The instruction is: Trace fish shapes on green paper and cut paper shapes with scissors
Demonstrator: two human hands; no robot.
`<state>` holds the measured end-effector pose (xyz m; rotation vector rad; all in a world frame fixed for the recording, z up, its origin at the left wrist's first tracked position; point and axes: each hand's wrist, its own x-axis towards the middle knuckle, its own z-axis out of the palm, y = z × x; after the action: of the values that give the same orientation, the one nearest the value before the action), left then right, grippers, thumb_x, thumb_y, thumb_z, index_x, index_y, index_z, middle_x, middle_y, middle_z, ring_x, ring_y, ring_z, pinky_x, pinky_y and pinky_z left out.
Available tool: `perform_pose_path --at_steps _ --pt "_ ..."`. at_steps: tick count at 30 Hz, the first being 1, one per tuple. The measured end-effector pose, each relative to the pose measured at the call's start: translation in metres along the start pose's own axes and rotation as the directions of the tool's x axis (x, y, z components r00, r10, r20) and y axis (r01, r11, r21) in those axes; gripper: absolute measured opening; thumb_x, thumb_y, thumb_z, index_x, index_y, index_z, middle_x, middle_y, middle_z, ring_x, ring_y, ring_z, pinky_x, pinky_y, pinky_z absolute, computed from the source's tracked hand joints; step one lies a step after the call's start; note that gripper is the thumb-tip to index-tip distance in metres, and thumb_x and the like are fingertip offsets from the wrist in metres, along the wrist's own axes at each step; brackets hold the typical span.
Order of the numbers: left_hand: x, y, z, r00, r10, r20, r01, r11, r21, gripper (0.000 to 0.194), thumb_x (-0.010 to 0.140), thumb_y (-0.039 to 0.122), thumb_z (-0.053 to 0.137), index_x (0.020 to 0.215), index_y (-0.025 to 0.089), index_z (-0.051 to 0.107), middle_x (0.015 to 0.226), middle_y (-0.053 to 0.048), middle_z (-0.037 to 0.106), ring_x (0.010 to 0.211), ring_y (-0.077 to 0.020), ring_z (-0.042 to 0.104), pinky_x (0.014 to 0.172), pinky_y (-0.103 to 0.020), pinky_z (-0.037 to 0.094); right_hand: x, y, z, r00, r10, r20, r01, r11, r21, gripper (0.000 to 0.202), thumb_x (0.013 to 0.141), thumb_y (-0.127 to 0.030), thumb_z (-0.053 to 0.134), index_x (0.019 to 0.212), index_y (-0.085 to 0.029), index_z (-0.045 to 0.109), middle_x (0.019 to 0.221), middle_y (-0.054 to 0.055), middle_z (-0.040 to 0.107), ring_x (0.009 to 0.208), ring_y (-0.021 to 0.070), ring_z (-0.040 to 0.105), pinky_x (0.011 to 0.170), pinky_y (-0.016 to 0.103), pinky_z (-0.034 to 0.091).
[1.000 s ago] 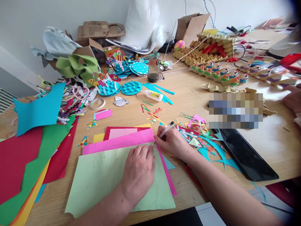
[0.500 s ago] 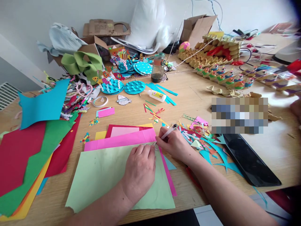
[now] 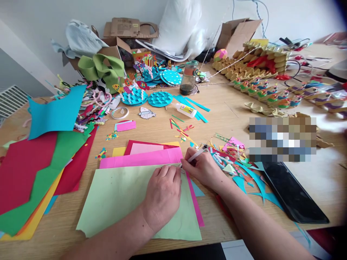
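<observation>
Near the top right corner of a pale green sheet [image 3: 116, 202], my right hand [image 3: 202, 168] pinches a white pen [image 3: 195, 155] with a dark end. The pen's tip meets the sheet close to a thin dark curved line. My left hand [image 3: 164, 191] rests on the same sheet, fingers side by side and slightly bent, pressing it down just left of the pen. The fingertips partly cover the line. Beneath lie a pink sheet [image 3: 141, 157], a red sheet [image 3: 128, 147] and a yellow one [image 3: 118, 151].
Coloured sheets [image 3: 24, 169] are stacked at left. Paper scraps [image 3: 244, 169] and a black tray [image 3: 295, 191] lie at right. Further back are a glue bottle [image 3: 185, 110], a paper fish [image 3: 147, 113], blue discs [image 3: 159, 98], a glass jar [image 3: 189, 77] and egg cartons [image 3: 265, 59].
The camera view has turned slightly left, so the background sits further right. Both hands stay at nearly the same place on the green sheet, with the pen still touching it.
</observation>
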<state>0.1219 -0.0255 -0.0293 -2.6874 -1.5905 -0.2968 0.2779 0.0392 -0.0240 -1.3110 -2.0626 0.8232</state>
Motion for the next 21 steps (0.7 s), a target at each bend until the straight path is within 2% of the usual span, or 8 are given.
perform_pose_path --at_steps 9,21 --pt "-0.0018 -0.0005 -0.001 0.999 0.026 -0.019 -0.025 0.999 0.047 0.029 0.087 0.013 0.047 0.113 0.008 0.06 0.088 -0.009 0.06 0.083 -0.0226 0.052 0.072 -0.038 0.046 0.0 -0.0008 -0.0011 1.0 -0.005 -0.006 0.005 1.0 0.008 0.02 0.08 -0.019 0.052 0.063 -0.021 0.041 0.051 -0.006 0.041 0.047 0.0085 0.037 0.047 0.022 0.03" --pt "-0.0021 -0.0009 0.0006 1.0 0.019 -0.019 -0.018 1.0 0.024 0.027 0.088 0.013 0.047 0.111 0.009 0.061 0.088 -0.007 0.059 0.083 -0.022 0.052 0.072 -0.037 0.045 0.0 -0.0005 -0.0001 1.0 0.009 0.005 -0.009 1.0 0.013 0.021 0.081 -0.021 0.052 0.063 -0.021 0.041 0.052 -0.006 0.041 0.047 0.0087 0.037 0.047 0.022 0.031"
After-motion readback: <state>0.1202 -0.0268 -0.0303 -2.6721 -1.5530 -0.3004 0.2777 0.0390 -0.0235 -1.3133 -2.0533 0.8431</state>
